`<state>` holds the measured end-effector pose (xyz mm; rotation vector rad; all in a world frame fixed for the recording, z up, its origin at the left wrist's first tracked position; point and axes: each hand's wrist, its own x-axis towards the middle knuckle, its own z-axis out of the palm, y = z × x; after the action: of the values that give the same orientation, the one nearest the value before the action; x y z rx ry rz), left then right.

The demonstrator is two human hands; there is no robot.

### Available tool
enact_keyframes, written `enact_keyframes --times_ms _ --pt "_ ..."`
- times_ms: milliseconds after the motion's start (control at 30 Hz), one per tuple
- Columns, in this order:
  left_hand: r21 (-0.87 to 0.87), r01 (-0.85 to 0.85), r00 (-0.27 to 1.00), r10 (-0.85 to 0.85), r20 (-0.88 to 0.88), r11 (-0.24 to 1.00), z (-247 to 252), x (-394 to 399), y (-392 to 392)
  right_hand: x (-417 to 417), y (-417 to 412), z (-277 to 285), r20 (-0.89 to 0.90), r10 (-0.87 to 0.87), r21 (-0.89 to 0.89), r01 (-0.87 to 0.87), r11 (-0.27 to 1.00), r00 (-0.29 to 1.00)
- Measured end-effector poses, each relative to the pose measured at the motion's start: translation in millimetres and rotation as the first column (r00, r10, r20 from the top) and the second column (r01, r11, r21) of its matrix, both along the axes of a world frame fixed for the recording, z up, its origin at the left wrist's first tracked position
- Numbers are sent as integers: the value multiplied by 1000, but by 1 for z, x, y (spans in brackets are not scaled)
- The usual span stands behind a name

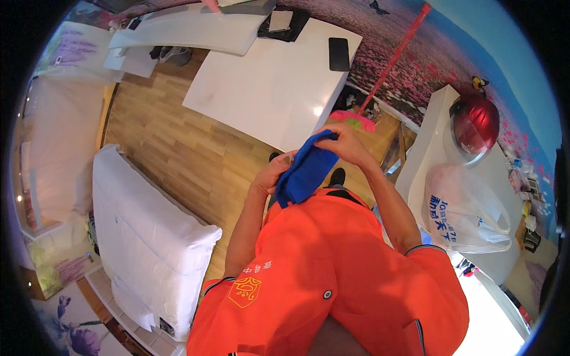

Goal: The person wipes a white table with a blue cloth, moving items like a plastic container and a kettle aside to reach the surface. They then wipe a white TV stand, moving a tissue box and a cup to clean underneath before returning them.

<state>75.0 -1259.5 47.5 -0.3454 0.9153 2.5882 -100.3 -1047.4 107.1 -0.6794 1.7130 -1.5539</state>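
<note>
A folded blue cloth [307, 171] is held between my two hands, just in front of my orange shirt. My left hand [272, 171] grips its lower left edge, with the thumb on top. My right hand [340, 144] pinches the upper right end between thumb and fingers. Beyond the cloth stands a white table [271, 89]. On it lie a black phone [339, 54] near the right edge and a black item [300, 26] with a beige folded cloth [281, 21] on top.
A red broom [394, 58] leans on the wall right of the table. A red helmet [478, 124] and a white plastic bag [465, 209] sit on a white surface at right. A large white-wrapped item [147, 231] stands at left. Another person's hand [211, 5] shows at the top.
</note>
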Motion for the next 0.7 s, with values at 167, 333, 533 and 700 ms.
enact_keyframes --times_ms 167,333,533,700 --pt "-374 -26 980 -50 -194 927 -16 3 -36 8 -29 -3 -20 -363 131 362 923 932" --pt "-455 -128 975 195 103 881 -42 -2 -72 22 -62 -17 -238 -482 237 532 813 843" --pt "-589 -75 970 197 145 804 -48 -24 -166 43 -91 -25 -475 -442 300 612 731 761" --pt "-760 -60 992 125 28 647 -11 -75 -201 59 -108 -40 -509 -549 321 738 593 663"
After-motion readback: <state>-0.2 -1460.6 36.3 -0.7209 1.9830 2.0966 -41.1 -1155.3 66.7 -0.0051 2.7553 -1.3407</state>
